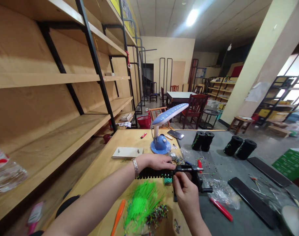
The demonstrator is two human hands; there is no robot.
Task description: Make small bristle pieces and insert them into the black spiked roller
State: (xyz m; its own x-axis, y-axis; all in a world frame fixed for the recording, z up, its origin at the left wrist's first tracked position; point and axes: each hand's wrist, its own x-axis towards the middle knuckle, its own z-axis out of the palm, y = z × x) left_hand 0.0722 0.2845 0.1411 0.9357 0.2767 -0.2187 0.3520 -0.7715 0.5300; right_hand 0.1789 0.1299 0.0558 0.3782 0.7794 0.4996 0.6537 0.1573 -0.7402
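A long black roll [151,173] with a ridged lower edge lies along the front of a black metal clamp-like device [195,173] with a steel rod and a crank handle. My left hand [161,161] rests over the top of the roll, fingers stretched toward the device and thumb hidden. At the device's near side, my right hand [187,191] is closed in a pinch; whatever sits between its fingertips is too small to make out. Below the roll lie bright green thin strands [144,200] and a heap of multicoloured beads [158,213]. A small teal piece [167,180] shows between the hands.
A blue desk lamp [160,144] stands behind my hands, beside a white board [127,152] with two screws. Black spools [207,141], a plastic bag [224,193], a red-handled tool [221,209] and a black slab [251,200] occupy the right. An orange-handled tool [118,216] lies front left.
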